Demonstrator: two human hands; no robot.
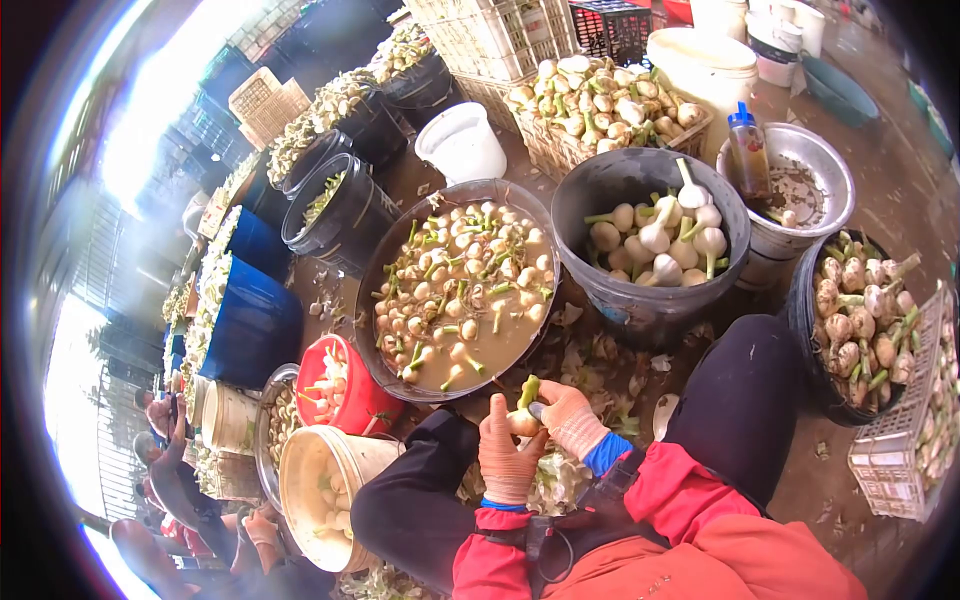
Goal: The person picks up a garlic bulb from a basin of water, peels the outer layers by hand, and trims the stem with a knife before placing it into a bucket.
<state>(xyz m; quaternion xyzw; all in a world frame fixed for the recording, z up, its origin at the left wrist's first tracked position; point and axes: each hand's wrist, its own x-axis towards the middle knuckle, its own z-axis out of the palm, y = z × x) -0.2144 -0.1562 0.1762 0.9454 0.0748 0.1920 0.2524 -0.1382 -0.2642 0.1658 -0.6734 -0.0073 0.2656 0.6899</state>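
The left hand (508, 458) and the right hand (570, 420) both pinch one round, cream garlic bulb with a green stem (522, 422), between the knees. It seems best to hold it snugly, without squashing it. I count one wide, round tub of brown water (485, 190), one red plastic tub (378, 400) and one clear bottle with a blue top (749, 160).

No lettering, number or sign you can read. Blue-capped bottle (750, 160), upper right of the frame: reddish patch on its side, too small for you to make out.
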